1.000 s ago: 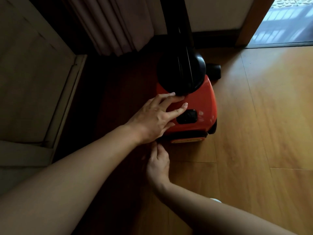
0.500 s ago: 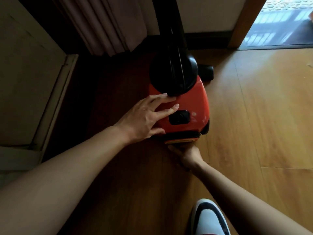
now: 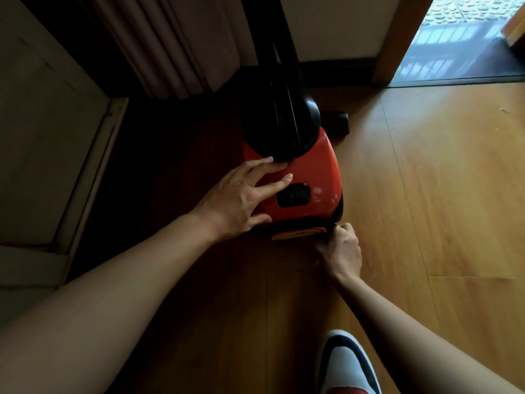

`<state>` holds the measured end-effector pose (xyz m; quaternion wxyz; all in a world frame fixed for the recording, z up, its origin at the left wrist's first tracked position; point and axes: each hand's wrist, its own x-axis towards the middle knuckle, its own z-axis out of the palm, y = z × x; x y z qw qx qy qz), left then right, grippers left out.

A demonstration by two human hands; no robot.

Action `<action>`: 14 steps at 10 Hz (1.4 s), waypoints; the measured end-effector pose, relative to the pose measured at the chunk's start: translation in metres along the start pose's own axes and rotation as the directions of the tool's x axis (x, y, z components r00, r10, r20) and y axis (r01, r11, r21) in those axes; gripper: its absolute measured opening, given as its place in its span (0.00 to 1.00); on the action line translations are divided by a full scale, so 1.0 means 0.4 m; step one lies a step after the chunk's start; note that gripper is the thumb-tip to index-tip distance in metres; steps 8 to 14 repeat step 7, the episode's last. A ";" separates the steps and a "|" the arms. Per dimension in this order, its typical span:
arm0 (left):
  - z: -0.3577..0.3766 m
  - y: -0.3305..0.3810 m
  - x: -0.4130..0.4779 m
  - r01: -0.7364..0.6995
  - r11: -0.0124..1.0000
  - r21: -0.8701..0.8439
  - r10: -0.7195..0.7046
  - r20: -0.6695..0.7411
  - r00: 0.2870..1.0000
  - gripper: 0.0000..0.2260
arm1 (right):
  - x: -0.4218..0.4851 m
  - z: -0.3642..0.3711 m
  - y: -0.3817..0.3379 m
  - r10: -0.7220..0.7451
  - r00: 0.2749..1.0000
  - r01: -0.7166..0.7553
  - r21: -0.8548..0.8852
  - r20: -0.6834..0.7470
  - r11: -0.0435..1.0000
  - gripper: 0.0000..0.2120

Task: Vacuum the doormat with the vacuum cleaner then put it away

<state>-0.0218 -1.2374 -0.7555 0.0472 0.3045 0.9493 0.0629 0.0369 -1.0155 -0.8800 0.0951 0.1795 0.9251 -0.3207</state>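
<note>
One vacuum cleaner (image 3: 312, 172), long axis toward far wall (image 3: 335, 24)

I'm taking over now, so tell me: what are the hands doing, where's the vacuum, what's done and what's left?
Left hand: flat on the vacuum cleaner, fingers spread.
Right hand: pinches a dark part at its rear corner, maybe the cord.
Vacuum cleaner: on the wooden floor, near the curtain.
Doormat: not in view, so vacuuming can't be confirmed.
Left: probably finish putting the vacuum away.
</note>
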 end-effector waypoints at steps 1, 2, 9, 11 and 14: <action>-0.003 0.015 -0.003 0.019 0.999 0.051 -0.020 0.012 1.000 0.39 | -0.004 0.001 0.003 0.101 0.993 -0.101 0.010 -0.066 0.995 0.21; -0.010 0.036 -0.008 0.041 0.995 0.089 -0.044 0.041 0.998 0.40 | -0.005 -0.015 0.013 0.112 0.991 -0.111 0.024 -0.077 0.994 0.22; -0.246 0.157 -0.037 0.273 0.952 -0.138 -0.268 0.053 0.962 0.28 | -0.057 -0.341 -0.040 -0.098 0.978 0.141 -0.238 0.186 0.961 0.12; -0.246 0.157 -0.037 0.273 0.952 -0.138 -0.268 0.053 0.962 0.28 | -0.057 -0.341 -0.040 -0.098 0.978 0.141 -0.238 0.186 0.961 0.12; -0.246 0.157 -0.037 0.273 0.952 -0.138 -0.268 0.053 0.962 0.28 | -0.057 -0.341 -0.040 -0.098 0.978 0.141 -0.238 0.186 0.961 0.12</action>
